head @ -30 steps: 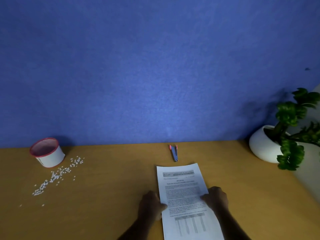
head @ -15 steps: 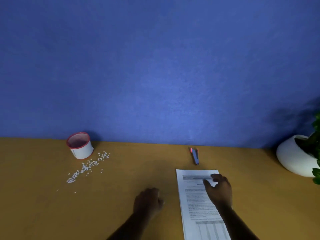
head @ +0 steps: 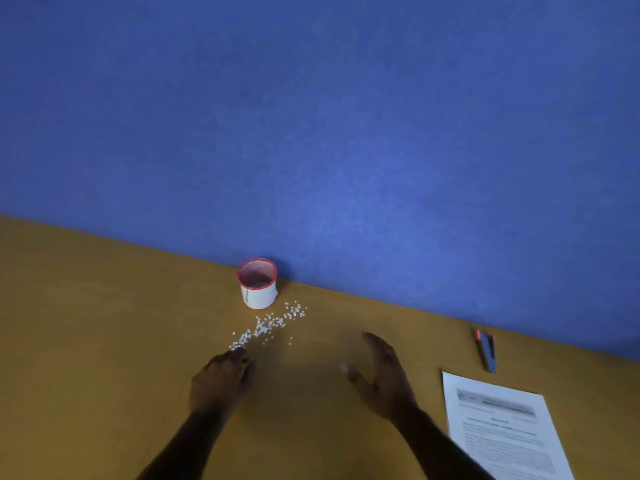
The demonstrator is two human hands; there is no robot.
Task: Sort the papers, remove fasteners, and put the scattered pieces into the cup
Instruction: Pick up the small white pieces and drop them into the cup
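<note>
A white cup (head: 258, 285) with a red rim stands upright against the blue wall. Several small white pieces (head: 266, 326) lie scattered in a trail on the wooden desk (head: 86, 323) just in front of it. My left hand (head: 221, 379) rests knuckles up with its fingertips at the near end of the trail, fingers curled; whether it holds a piece is hidden. My right hand (head: 382, 372) hovers flat and open, on edge, to the right of the pieces. The printed papers (head: 502, 427) lie at the lower right.
A blue and red staple remover (head: 485, 348) lies near the wall beyond the papers. The blue wall (head: 346, 133) runs along the desk's far edge, right behind the cup.
Both hands left the papers and moved left to the scattered pieces. The view swung left and tilted, so the cup is now central and the plant is out of view.
</note>
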